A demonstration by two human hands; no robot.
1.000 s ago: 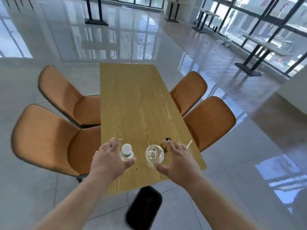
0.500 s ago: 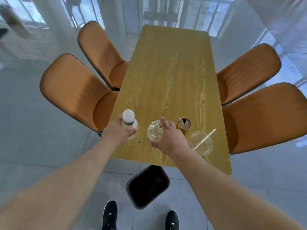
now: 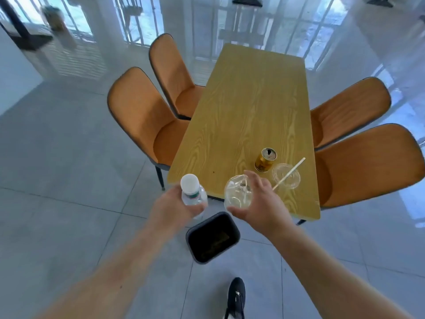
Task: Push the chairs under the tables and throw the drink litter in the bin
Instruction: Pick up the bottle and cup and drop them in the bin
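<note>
My left hand grips a clear plastic bottle with a white cap, held off the table's near edge. My right hand holds a clear plastic cup with a straw, also lifted near that edge. Both hover just above a black bin standing on the floor below the table end. On the wooden table remain a gold can and a second clear cup with a straw. Orange chairs are tucked in at the left and the right.
Two more orange chairs stand farther along, one on the left and one on the right. My black shoe is on the grey tiled floor near the bin. Glass walls and other table bases line the far side.
Both hands closed on the bottle and the cup, lifted them off the table and drew them back over the bin. The view has tilted down and shifted right.
</note>
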